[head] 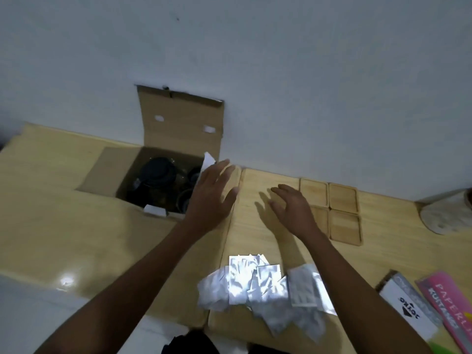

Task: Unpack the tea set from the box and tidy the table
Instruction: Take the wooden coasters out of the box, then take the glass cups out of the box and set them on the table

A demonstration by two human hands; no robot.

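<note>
1. Head view: left hand (213, 194) and right hand (291, 209) hover spread, holding nothing, over the wooden tray (258, 241) on the desk (63, 226).
2. Open cardboard box (127, 175), dark teapot (158, 172) inside, sits at ten o'clock.
3. Four coasters (342, 208) lie at two o'clock.

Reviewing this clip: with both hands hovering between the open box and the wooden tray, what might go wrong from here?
1. The left hand sits right at the cardboard box edge; the dark glass teapot and cups inside look tightly packed, so a hasty lift may knock them together.
2. Loose plastic wrappers lie near the table edge and may get swept off by a forearm.
3. The right hand is close to the coasters and might nudge them.
</note>
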